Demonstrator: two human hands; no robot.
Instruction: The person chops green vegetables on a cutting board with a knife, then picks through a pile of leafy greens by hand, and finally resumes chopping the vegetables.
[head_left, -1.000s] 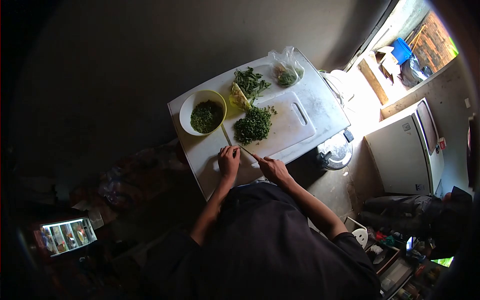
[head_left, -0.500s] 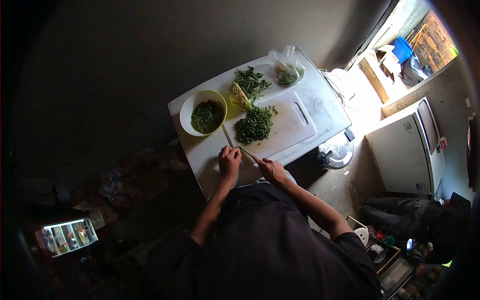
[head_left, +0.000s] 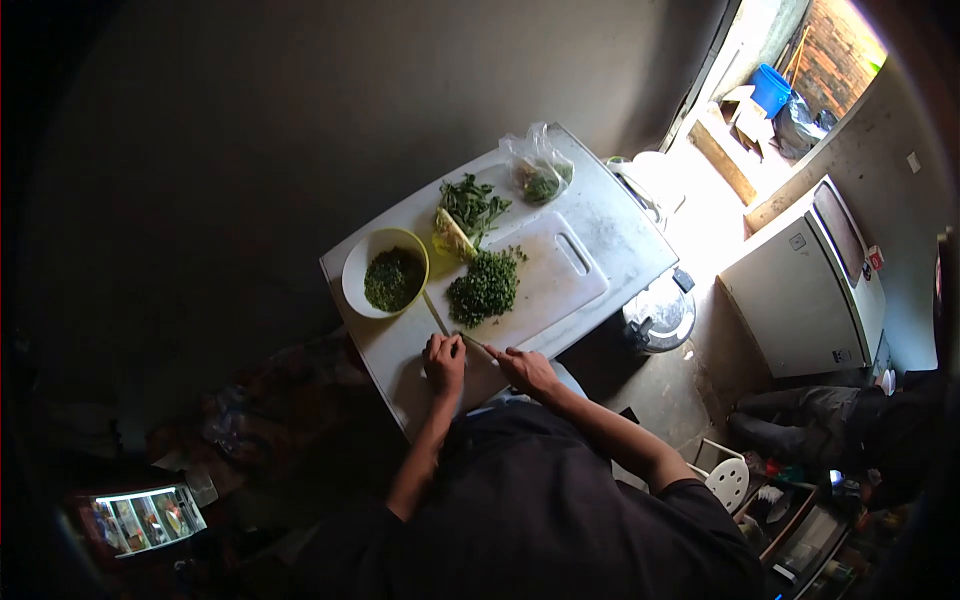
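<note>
My right hand is closed on a knife, whose blade points left toward my left hand. My left hand has its fingers curled together near the knife tip; what they pinch is too small to tell. Both are at the near edge of the white cutting board. On the board lies a pile of chopped greens. Left of it stands a bowl with finely chopped greens inside. Behind the pile are leafy stems and a yellowish wrapped piece.
A clear plastic bag with greens sits at the back of the white table. A lidded pot stands below the table's right side. Farther right are a white fridge and an open doorway. A lit screen is at lower left.
The whole view has shifted, so the table appears lower and farther left. Both hands stay by the near edge of the board, with the knife still in my right hand.
</note>
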